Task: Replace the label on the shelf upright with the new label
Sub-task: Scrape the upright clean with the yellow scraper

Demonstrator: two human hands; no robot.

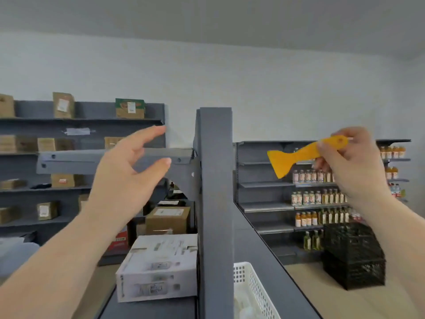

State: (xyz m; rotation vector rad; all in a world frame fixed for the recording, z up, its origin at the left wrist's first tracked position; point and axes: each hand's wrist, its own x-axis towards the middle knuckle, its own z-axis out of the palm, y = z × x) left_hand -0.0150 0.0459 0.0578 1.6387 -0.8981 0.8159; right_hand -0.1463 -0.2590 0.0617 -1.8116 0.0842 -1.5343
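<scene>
The right hand (345, 162) pinches the handle end of an orange plastic scraper (296, 157) between thumb and fingertips, its wide flat blade pointing left and down toward the grey shelf upright (216, 180) that stands between the two hands. The left hand (128, 173) is raised and empty, fingers spread and slightly curled, thumb apart from them, held in the air on the other side of the upright and touching nothing. No label shows on the face of the upright turned this way — neither an old one nor a new one can be made out, so where the sticker sits cannot be told from here. Below the left hand a white carton (158, 268) lies on the shelf against the upright; below and inward of the right hand is the corner of a white plastic basket (253, 279), and further out, under the right forearm, black crates (354, 256) are stacked on the floor. Behind the right hand, rows of bottles (317, 196) fill a far shelf. The scraper is held only lightly at its tip, so a firm push against metal could twist it out of the fingers — likely dropping it into the basket or behind the shelf. A steep blade angle might also scratch the paint or tear a label into shreds rather than lifting it whole.
</scene>
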